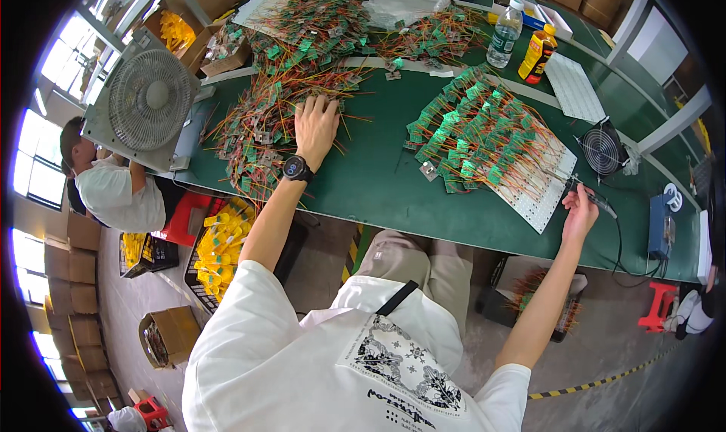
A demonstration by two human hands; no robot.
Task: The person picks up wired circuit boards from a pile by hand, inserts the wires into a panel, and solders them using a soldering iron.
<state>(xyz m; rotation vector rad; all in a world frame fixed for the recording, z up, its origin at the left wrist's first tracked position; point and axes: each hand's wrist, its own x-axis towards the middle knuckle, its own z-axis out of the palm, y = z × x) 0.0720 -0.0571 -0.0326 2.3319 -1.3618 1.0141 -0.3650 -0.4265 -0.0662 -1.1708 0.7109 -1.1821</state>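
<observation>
My left hand (316,132), a dark watch on its wrist, reaches onto the near pile of small circuit boards with red and yellow wires (261,122). Its fingers are bent and slightly apart over the wires; the fingertips are partly hidden, and I see nothing held. At the right, my right hand (581,214) is closed around a soldering iron (597,200), its cable hanging over the table edge. The iron's tip points left, above a white perforated board (541,209). Rows of green circuit boards with wires (473,130) lie across that board's left part.
On the green table (363,182) stand a fan (149,99), a small black fan (603,148), a water bottle (505,35), a drink bottle (538,54) and a blue device (662,224). Yellow parts fill a crate (223,243) below left. Another person (121,194) sits at the left.
</observation>
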